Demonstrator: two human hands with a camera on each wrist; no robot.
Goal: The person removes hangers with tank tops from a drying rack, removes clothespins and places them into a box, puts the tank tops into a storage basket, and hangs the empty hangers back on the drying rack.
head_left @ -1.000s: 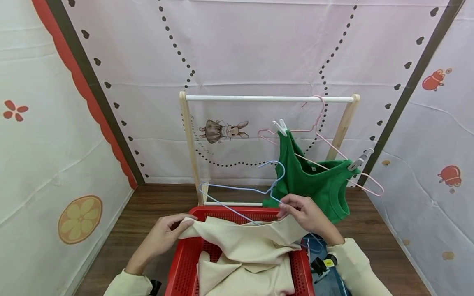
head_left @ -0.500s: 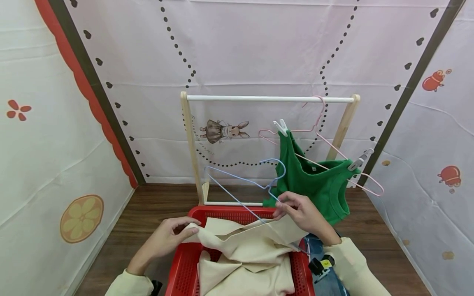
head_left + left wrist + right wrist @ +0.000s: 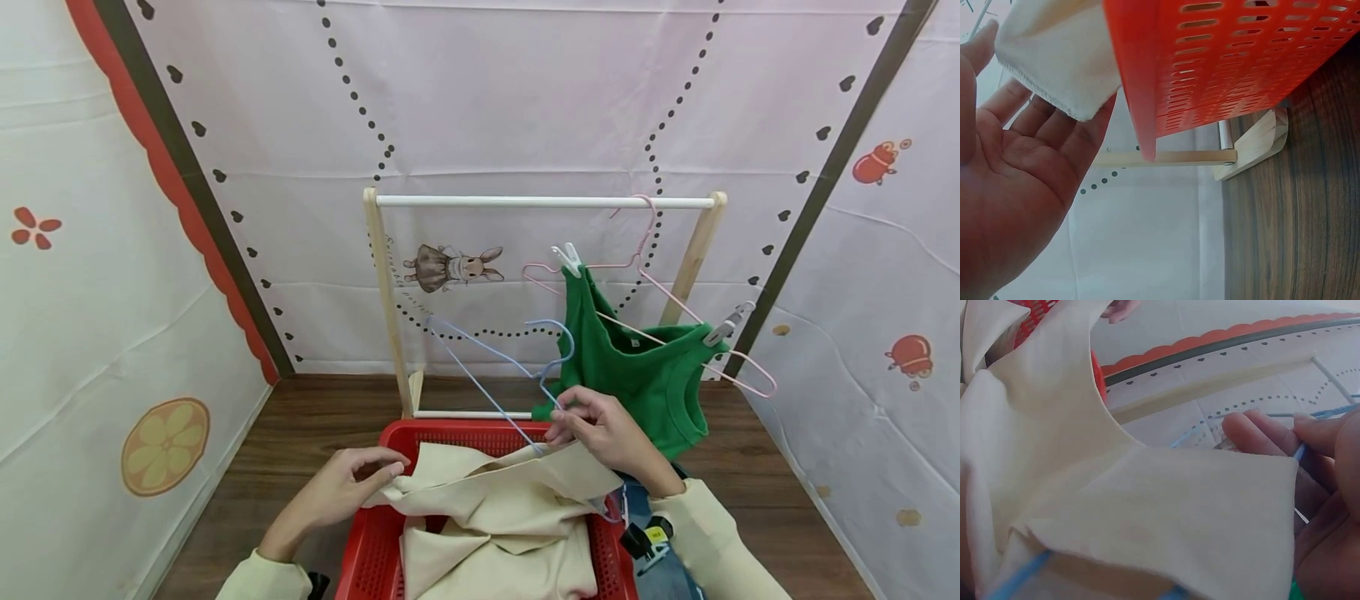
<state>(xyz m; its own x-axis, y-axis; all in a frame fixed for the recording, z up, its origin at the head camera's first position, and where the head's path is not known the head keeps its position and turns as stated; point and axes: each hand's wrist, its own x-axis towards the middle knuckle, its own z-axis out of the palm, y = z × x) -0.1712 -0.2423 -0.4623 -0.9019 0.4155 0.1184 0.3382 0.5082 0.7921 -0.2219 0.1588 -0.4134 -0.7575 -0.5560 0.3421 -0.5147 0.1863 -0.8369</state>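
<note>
In the head view my right hand (image 3: 600, 429) pinches the shoulder of a blue hanger (image 3: 551, 364) between thumb and fingers. The hanger's lower right part lies inside a cream top (image 3: 517, 483); its hook and left end stick out above the cloth, the left end tilted up. The top's broad strap (image 3: 1229, 500) lies over the hanger in the right wrist view. My left hand (image 3: 348, 492) is at the top's left edge, its fingers loosely extended behind the cloth (image 3: 1060, 56) and its thumb apart from it. The top drapes over a red basket (image 3: 442, 431).
Behind the basket stands a rack with a white rail (image 3: 517, 201). A green tank top (image 3: 630, 358) hangs there on a pink hanger (image 3: 647, 242) with white clothespins (image 3: 570, 258). Blue denim (image 3: 660, 579) with several clips (image 3: 648, 542) lies right of the basket.
The blue hanger has tilted, its left end rising and moving right, while my right hand shifted slightly left. My left hand has moved slightly lower, and its thumb has come away from the top's edge.
</note>
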